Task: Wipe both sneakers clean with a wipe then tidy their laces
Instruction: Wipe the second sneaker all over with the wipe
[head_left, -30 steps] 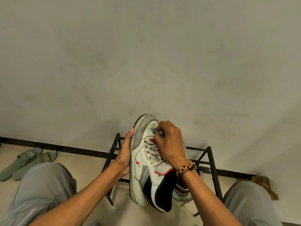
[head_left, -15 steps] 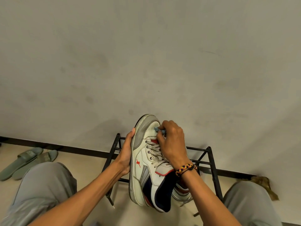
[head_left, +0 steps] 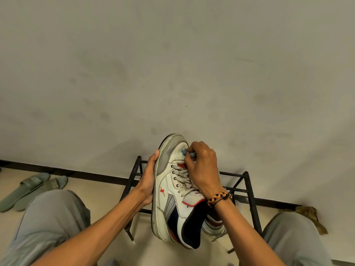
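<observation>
A white, grey and navy sneaker [head_left: 169,191] with a red logo is held up in front of me, toe pointing away. My left hand [head_left: 148,181] grips its sole from the left side. My right hand [head_left: 201,166] pinches a small blue wipe [head_left: 187,152] and presses it on the white toe box just above the laces [head_left: 181,179]. The second sneaker [head_left: 214,225] lies partly hidden behind the first one and my right wrist, low on the black rack.
A black metal shoe rack [head_left: 247,191] stands against the grey wall behind the sneakers. Two green slippers [head_left: 28,189] lie on the floor at far left. A brown scrap [head_left: 309,214] lies by the wall at right. My knees frame the bottom corners.
My right hand has slid the wipe slightly left across the toe box. The left hand and the sneaker have stayed where they were.
</observation>
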